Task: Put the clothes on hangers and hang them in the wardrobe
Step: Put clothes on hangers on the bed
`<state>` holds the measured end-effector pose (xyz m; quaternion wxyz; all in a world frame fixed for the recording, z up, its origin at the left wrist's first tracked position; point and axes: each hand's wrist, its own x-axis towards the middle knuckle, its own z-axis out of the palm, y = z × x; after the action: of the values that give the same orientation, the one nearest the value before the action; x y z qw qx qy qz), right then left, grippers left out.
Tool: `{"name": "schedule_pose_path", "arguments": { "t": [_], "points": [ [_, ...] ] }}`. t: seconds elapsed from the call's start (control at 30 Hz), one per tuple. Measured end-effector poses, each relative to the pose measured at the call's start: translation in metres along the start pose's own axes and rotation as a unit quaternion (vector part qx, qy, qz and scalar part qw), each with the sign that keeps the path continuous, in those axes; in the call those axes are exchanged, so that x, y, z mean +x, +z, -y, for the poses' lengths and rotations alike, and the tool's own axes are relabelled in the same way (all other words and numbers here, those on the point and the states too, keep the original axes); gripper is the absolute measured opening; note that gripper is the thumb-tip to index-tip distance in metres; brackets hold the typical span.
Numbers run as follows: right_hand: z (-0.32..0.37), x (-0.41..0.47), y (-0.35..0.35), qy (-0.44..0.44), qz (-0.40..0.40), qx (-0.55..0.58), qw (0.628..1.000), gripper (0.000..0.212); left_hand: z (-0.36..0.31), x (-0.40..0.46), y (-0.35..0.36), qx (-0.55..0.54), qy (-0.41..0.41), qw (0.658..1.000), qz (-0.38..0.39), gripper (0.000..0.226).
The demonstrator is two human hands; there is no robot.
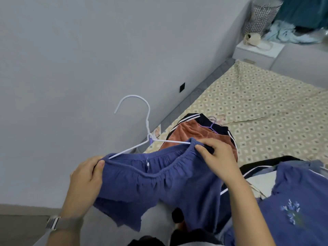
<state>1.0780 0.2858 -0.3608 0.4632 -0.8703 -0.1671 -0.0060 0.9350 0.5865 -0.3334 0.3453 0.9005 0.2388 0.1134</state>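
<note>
Head view: both hands' fingers pinch blue shorts [159, 183] waistband over left-right hanger [147, 132], hook up.

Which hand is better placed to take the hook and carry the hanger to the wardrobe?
Probably the left hand. It pinches the shorts at the end of the hanger nearer the hook. The right hand grips the waistband at the far end and can keep holding it.

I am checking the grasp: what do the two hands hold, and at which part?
Both hold the blue shorts at the waistband: left hand at its left end, right hand at its right end.
</note>
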Motion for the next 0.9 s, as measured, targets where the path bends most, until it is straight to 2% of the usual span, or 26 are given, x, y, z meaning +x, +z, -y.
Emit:
{"name": "schedule_pose_path", "arguments": {
  "t": [0.1, 0.23, 0.47, 0.53, 0.6, 0.7, 0.83, 0.9],
  "points": [
    [-0.013, 0.017, -0.008, 0.021, -0.018, -0.003, 1.0, 0.018, -0.009, 0.033, 0.02, -0.014, 0.01, 1.0, 0.022, 0.037],
    [-0.035, 0.022, -0.028, 0.075, -0.054, -0.009, 0.996, 0.031, -0.026, 0.078, 0.055, -0.036, 0.054, 0.994, 0.091, 0.033],
    [-0.067, 0.037, -0.063, 0.193, -0.176, -0.031, 0.965, 0.014, -0.085, 0.172, 0.129, -0.04, 0.17, 0.961, 0.213, 0.038],
    [-0.081, 0.052, -0.069, 0.218, -0.19, -0.035, 0.957, 0.011, -0.095, 0.203, 0.156, -0.022, 0.181, 0.947, 0.264, 0.031],
    [-0.101, 0.071, -0.07, 0.251, -0.182, -0.046, 0.95, 0.009, -0.1, 0.235, 0.188, 0.0, 0.189, 0.931, 0.312, 0.025],
    [-0.14, 0.102, -0.069, 0.3, -0.128, -0.071, 0.943, 0.012, -0.103, 0.281, 0.239, 0.053, 0.22, 0.914, 0.336, 0.034],
    [-0.193, 0.142, -0.067, 0.355, -0.058, -0.106, 0.927, 0.032, -0.107, 0.338, 0.305, 0.107, 0.25, 0.897, 0.348, 0.015],
    [-0.214, 0.159, -0.067, 0.373, -0.043, -0.112, 0.92, 0.029, -0.11, 0.357, 0.335, 0.09, 0.252, 0.888, 0.375, 0.011]
  ]
}}
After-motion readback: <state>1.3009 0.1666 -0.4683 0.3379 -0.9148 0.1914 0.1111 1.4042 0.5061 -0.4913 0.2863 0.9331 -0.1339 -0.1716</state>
